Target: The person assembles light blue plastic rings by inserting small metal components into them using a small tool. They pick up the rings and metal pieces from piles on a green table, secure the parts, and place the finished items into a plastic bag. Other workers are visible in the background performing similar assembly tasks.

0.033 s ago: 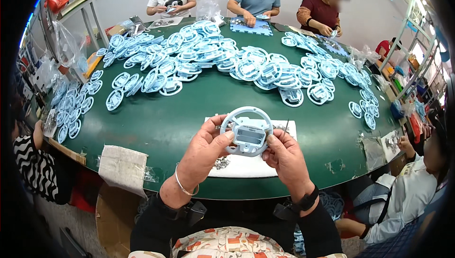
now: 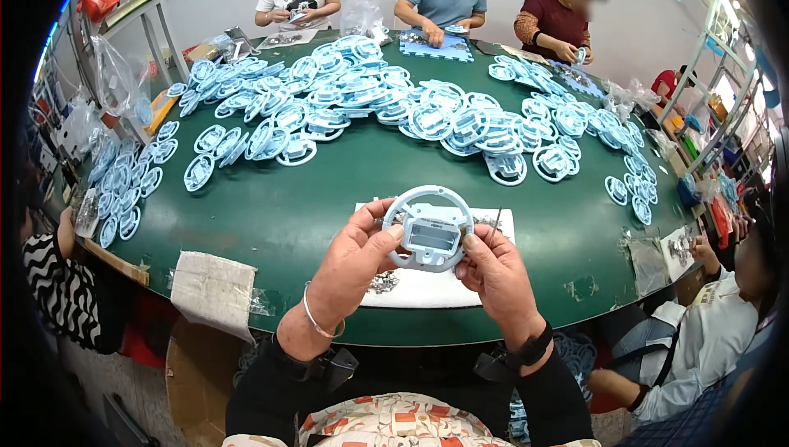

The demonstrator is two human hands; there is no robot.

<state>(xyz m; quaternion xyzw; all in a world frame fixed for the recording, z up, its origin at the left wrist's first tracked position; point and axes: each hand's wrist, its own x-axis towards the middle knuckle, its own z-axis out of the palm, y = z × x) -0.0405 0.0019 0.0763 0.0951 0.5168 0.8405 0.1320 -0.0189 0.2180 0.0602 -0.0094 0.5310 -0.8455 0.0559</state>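
Observation:
Between my two hands is a light blue plastic toy steering wheel (image 2: 428, 259), back side up, with a rectangular recess in its hub. My left hand (image 2: 362, 241) grips the left of its rim, thumb on the face and fingers behind. On the right of the rim, my right hand (image 2: 493, 270) pinches it with the thumb and fingers. A thin dark pointed tool (image 2: 498, 218) sticks up from that same hand; its kind is unclear. Under the wheel lies a white pad (image 2: 444, 295) with small metal parts (image 2: 384, 283) on it, partly hidden by my hands.
A large heap of similar blue wheels (image 2: 329, 89) spreads across the green table (image 2: 345, 192). More wheels (image 2: 123, 188) lie at the left. A white cloth-like sheet (image 2: 212, 287) hangs over the near edge. Several people work around the table, including one close at right (image 2: 699, 332).
My hands and the steering wheel look the same. At the lower right, the hand of the person beside me has shifted slightly.

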